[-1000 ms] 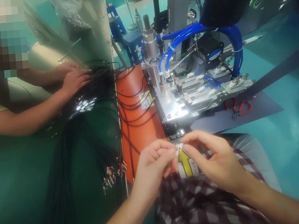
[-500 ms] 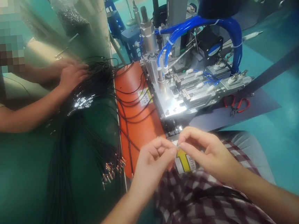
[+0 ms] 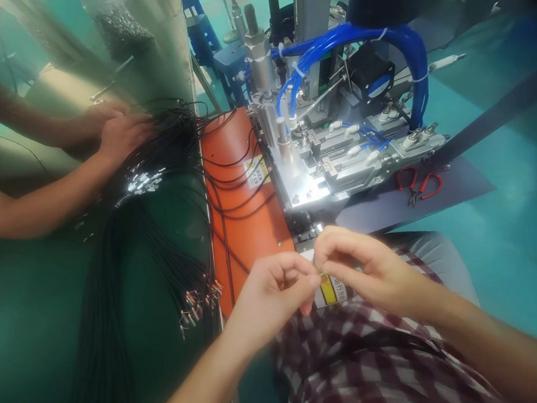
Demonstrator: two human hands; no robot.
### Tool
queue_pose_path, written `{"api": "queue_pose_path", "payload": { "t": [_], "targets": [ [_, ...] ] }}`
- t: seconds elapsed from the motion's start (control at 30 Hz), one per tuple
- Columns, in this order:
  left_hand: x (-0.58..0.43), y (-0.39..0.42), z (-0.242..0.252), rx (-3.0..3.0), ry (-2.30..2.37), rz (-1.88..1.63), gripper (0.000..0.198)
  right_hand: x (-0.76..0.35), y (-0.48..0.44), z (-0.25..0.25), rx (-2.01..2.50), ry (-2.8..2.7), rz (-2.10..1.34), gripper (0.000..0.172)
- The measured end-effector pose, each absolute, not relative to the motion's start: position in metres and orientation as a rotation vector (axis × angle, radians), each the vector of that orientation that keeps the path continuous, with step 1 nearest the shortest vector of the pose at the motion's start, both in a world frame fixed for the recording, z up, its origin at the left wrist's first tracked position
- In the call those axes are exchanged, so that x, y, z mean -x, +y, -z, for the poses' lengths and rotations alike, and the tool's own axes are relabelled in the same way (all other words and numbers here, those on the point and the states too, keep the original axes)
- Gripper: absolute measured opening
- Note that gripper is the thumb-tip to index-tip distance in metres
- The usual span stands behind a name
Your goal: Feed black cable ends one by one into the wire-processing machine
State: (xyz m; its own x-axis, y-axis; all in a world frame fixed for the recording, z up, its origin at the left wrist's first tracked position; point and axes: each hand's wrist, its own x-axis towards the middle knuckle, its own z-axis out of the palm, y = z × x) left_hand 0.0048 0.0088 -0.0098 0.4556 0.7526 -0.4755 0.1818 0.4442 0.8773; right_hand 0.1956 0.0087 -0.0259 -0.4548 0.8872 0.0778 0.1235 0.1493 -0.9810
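My left hand [image 3: 281,291] and my right hand [image 3: 361,259] meet fingertip to fingertip above my lap, at the front edge of the machine. Both are closed in a pinch on something thin and small between them, too small to name. Just below the fingertips shows a white label with a yellow mark [image 3: 328,290]. Left of my hands is an orange cover [image 3: 240,229] with black cables across it. Beyond my hands stands the metal machine [image 3: 309,188] with blue tubes [image 3: 348,34].
A co-worker's hands [image 3: 124,136] rest at a bundle of black cables [image 3: 172,125] on the green table [image 3: 17,286]. Stripped cable ends [image 3: 199,301] lie near its edge. Red-handled pliers [image 3: 420,188] lie on a dark sheet at right. A bag of small parts [image 3: 121,26] is farther back.
The view has shifted slightly. My fingertips stay together, with the right hand's pinch turned a little and the yellow arrow now more covered.
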Motion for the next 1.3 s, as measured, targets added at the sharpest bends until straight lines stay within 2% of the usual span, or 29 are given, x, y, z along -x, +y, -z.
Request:
{"api": "queue_pose_path", "payload": {
  "t": [0.13,0.6,1.0,1.13,1.3],
  "targets": [
    [-0.006,0.009,0.009,-1.054,1.091,-0.462,0.016,-0.198,0.010,0.024,1.001,-1.781,-1.369,0.016],
    [-0.009,0.006,0.008,-1.015,1.140,-0.530,0.015,-0.190,-0.002,0.025,1.306,-1.392,-1.339,0.010],
    [-0.014,0.004,0.007,-0.974,1.163,-0.616,0.017,-0.184,-0.007,0.027,1.346,-1.433,-1.221,0.007],
    [-0.016,0.005,0.005,-0.960,1.182,-0.629,0.020,-0.182,-0.004,0.026,1.357,-1.358,-1.307,0.014],
    [-0.013,0.008,0.005,-0.921,1.153,-0.647,0.020,-0.180,0.000,0.026,1.312,-1.220,-1.452,0.013]
  ]
}}
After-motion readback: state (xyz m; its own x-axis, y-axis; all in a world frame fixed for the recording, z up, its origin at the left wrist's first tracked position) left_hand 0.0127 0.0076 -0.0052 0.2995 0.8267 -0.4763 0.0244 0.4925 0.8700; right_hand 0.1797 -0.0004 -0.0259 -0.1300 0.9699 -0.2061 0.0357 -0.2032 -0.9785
